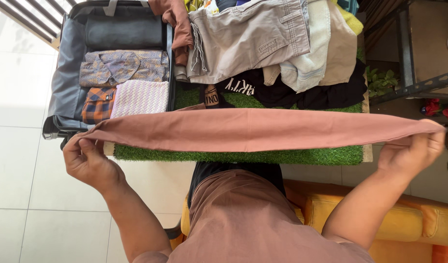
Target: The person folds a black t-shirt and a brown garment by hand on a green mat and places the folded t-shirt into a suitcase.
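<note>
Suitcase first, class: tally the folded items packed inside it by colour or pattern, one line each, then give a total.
In the open suitcase:
Dark grey folded item: 1
Grey-purple patterned shirt: 1
Orange and navy checked item: 1
Pink-white woven item: 1
Total: 4

The left hand and right hand hold a pink cloth outside it, not counted.

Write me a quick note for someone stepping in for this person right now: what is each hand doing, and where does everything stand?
Left hand and right hand each pinch one end of a pink garment, stretched taut above the green turf mat. The open suitcase at left already holds folded clothes: a patterned shirt, a plaid piece, a checked pink cloth. A pile of unfolded clothes remains on the mat.
</note>
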